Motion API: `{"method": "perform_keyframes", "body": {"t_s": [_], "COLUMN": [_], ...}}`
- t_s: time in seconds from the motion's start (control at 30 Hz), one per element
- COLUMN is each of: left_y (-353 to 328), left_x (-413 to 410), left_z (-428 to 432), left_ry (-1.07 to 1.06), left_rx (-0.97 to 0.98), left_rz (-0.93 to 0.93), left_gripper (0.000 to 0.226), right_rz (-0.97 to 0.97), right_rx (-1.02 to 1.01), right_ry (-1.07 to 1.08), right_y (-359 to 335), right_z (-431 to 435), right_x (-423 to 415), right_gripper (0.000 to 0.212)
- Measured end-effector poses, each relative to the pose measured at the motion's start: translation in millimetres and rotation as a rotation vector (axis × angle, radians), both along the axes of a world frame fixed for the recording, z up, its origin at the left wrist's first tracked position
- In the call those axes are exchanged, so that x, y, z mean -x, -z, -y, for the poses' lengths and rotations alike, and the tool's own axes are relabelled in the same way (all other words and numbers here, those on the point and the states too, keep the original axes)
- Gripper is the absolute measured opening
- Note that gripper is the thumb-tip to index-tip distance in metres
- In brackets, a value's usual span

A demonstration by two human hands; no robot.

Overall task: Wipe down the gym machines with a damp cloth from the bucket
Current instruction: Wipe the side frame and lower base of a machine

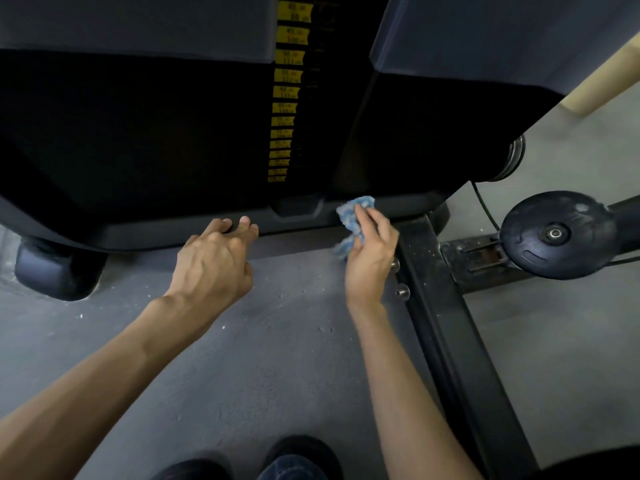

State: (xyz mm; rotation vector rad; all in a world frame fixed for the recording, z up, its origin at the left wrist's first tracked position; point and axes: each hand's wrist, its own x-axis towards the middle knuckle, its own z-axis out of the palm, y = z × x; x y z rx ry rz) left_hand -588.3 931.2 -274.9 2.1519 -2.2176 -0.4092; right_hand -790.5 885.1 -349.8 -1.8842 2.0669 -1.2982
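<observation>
Two hands mid-frame: right hand (370, 251) pinches cloth (350, 216) against base ledge (156, 233), left hand (214, 258) fingers together, bracing; next, probably sweep along

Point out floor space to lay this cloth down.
Freest: the grey floor between the two forearms, bordered by the base lip ahead and the black frame bar at right. A second patch lies right of that bar, below the round disc. Crowded: along the lip, where the left hand rests and the right hand holds the cloth.
</observation>
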Motion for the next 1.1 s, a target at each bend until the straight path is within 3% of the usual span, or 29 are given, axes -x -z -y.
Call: {"method": "perform_keyframes", "body": {"t_s": [0.13,0.23,0.37,0.53,0.77,1.0,1.1], "left_y": [-2,-1,-1,-4,-5,1,0], "left_x": [0,1,4,3,2,-1,-1], "left_z": [-1,0,-1,0,-4,-2,-2], "left_ry": [-0.004,-0.006,-0.001,0.007,-0.001,0.018,0.019], "left_rx": [-0.007,0.002,-0.007,0.003,-0.006,-0.024,-0.018], "left_rz": [-0.022,-0.02,0.014,0.004,-0.025,-0.045,-0.043], "left_gripper": [0.064,0.063,0.062,0.061,0.063,0.063,0.063], "right_rz": [0.1,0.148,0.052,-0.067,-0.1,-0.196,-0.19], "right_rx": [0.005,-0.105,-0.066,-0.018,-0.116,-0.261,-0.223], "right_ry": [0.2,0.334,0.258,0.024,0.258,0.357,0.269], "right_y": [-14,-30,-26,-7,-36,-28,-24], "right_z": [33,58,39,4,57,40,28], "right_x": [46,72,30,-6,83,55,45], "right_gripper": [0.042,0.039,0.035,0.05,0.042,0.047,0.053]}}
